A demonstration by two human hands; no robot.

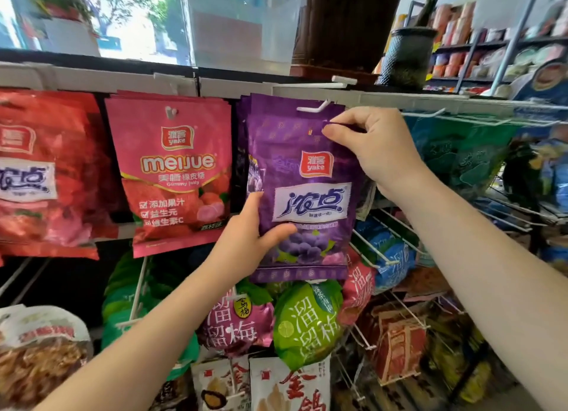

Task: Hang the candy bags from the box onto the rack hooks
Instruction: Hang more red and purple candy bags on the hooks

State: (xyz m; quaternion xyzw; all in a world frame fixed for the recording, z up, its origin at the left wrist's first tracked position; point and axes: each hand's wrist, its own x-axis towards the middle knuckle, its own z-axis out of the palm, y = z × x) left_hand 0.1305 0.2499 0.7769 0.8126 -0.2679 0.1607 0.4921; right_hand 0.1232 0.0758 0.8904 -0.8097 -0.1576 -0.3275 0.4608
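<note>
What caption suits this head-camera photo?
Both hands, left hand and right hand, hold a purple candy bag below a white rack hook.

Purple candy bag (302,192) upright below white hook (313,107)

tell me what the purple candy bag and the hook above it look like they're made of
Purple candy bag: looks like glossy printed plastic film, judging by its sheen and soft creases where the fingers pinch its top. Hook: thin rigid wire with a smooth white finish, probably coated metal, though plastic can't be ruled out.
</note>
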